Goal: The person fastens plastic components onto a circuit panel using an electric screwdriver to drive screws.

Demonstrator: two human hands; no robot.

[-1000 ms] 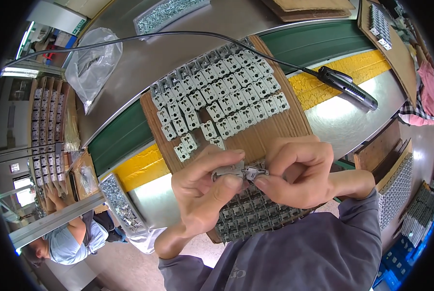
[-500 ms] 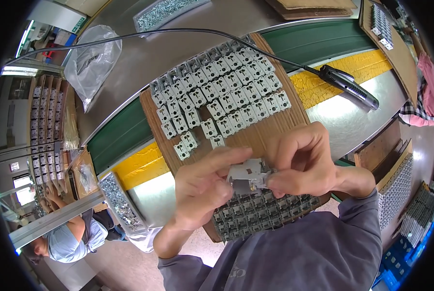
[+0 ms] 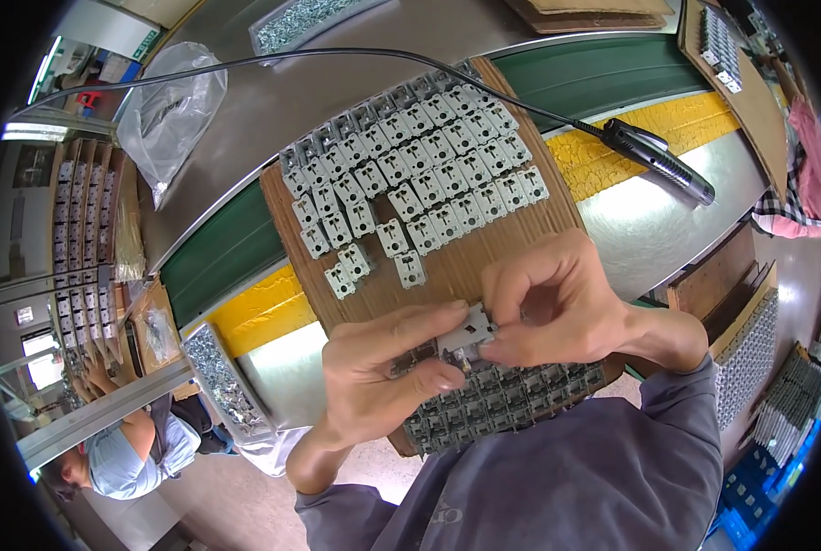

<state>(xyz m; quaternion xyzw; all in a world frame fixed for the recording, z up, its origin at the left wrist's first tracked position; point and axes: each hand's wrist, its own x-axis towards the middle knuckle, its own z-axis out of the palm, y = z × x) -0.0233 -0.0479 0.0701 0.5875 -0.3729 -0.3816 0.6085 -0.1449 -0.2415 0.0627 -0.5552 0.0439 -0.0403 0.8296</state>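
Observation:
Between my two hands is a small silver metal bracket (image 3: pixel 466 332) with a square hole in its face. My left hand (image 3: pixel 374 372) pinches its left side with thumb and forefinger. On the other side, my right hand (image 3: pixel 562 298) grips the right edge with curled fingers, which hide part of it. Below lies a brown board (image 3: pixel 502 253). Rows of similar silver brackets (image 3: pixel 438 174) cover its far part, with a few loose ones (image 3: pixel 410 268) nearer my hands. Darker metal parts (image 3: pixel 493 399) stand in rows along the near end, partly under my hands.
A black electric screwdriver (image 3: pixel 660 163) lies to the right, its cable (image 3: pixel 337 52) arching across the bench. Small screws fill a tray (image 3: pixel 217 367) at left and another (image 3: pixel 314 23) at the far side. A plastic bag (image 3: pixel 172 119) lies far left. A co-worker (image 3: pixel 139 450) sits at left.
The bracket has been tilted and turned between my fingers. My right hand has shifted slightly left, and my left hand has dropped a little.

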